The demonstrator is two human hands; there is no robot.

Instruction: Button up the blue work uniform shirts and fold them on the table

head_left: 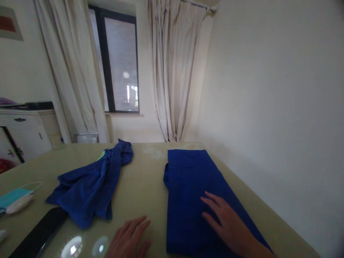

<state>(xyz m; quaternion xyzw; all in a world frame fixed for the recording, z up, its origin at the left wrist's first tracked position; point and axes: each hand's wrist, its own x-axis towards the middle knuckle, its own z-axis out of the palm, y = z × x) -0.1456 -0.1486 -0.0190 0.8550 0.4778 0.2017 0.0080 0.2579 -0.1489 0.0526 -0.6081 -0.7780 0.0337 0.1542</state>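
Observation:
A dark blue garment [192, 179], folded into a long flat strip, lies on the right side of the table. Over its near part is my right hand [228, 222], fingers spread and holding nothing; whether it touches the cloth or hovers just above, I cannot tell. My left hand [130, 238] is at the bottom of the view, left of the folded cloth, with its fingers stretched out and nothing in them. Further left, a second blue garment [91, 182] lies crumpled, with a bright green bit near its upper end.
The pale table [145, 179] reaches back to the wall. At the left are a black phone-like slab [39, 233], a light blue face mask [16, 195] and a white computer mouse [20, 205]. A white cabinet [29, 132] stands beyond, and a wall [282, 125] borders the right side.

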